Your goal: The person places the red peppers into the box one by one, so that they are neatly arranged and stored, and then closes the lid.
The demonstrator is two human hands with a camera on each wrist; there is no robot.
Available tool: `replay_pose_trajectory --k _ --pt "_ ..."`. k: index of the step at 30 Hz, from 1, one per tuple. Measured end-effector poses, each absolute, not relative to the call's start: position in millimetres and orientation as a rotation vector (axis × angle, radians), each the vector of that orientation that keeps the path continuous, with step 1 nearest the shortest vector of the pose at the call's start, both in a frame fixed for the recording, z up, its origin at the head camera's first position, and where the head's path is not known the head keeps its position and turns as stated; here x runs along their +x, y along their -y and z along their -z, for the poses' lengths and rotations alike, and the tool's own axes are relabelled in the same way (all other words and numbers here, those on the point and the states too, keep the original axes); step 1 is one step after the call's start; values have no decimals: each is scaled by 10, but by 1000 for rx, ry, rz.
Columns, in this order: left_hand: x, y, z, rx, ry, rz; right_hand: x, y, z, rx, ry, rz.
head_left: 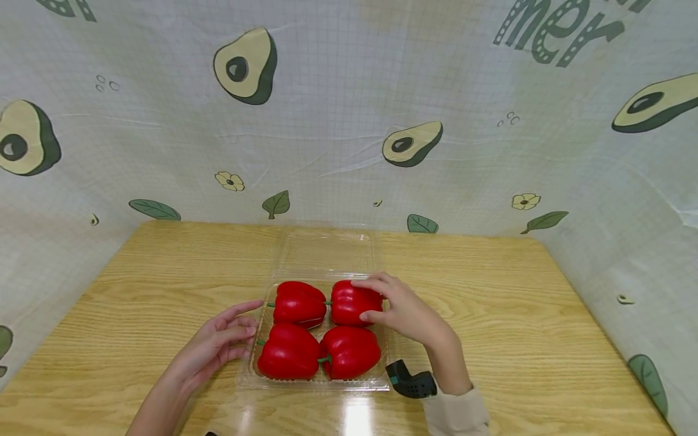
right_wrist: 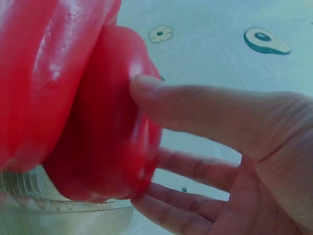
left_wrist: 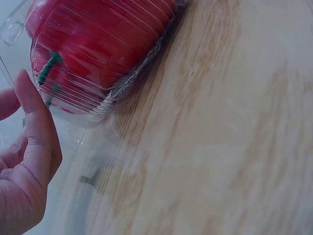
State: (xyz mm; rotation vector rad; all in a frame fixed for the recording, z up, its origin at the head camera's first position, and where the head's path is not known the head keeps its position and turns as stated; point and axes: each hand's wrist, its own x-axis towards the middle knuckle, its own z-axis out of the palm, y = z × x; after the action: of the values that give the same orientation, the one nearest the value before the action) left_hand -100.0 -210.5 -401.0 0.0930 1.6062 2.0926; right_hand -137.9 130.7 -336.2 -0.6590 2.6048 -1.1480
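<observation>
Right hand (head_left: 406, 312) gripped red pepper (head_left: 351, 301); three more peppers (head_left: 289, 352) lay beside grip, clear container (head_left: 327, 384) beneath; left hand (head_left: 218, 342), loosely spread, stood opposite grip.

Four red peppers (head_left: 353, 352) — on their sides — in an open clear container (head_left: 319, 385).
</observation>
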Motion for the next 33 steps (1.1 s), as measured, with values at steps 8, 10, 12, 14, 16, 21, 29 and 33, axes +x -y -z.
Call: replay_pose_trajectory --k 8,10,12,14,16,21,29,33 --pt "-1001 2105 4013 93 -1613 -2089 -1387 -1299 3391 -641 -2608 1129" --pt "-1001 2105 4012 96 -1614 -2091 -1394 -1303 3400 -658 -2599 1121" --pt "-1000 2105 4013 99 -1617 -2092 -1403 -1308 3413 -671 -2589 1113" --pt "-1000 2104 4011 100 -1622 -2091 -1413 -1311 3425 -673 -2579 1118" --pt "-999 2103 4008 101 -1627 -2089 -1422 -1311 3439 -677 -2569 1124" --pt "-993 2101 3997 108 -1625 -2090 -1427 -1306 3460 -711 -2554 1122" --pt "-991 2093 3981 101 -1617 -2093 -1408 -1299 3482 -710 -2548 1048" --pt "-991 2091 3983 96 -1616 -2092 -1408 -1297 3489 -715 -2542 1043"
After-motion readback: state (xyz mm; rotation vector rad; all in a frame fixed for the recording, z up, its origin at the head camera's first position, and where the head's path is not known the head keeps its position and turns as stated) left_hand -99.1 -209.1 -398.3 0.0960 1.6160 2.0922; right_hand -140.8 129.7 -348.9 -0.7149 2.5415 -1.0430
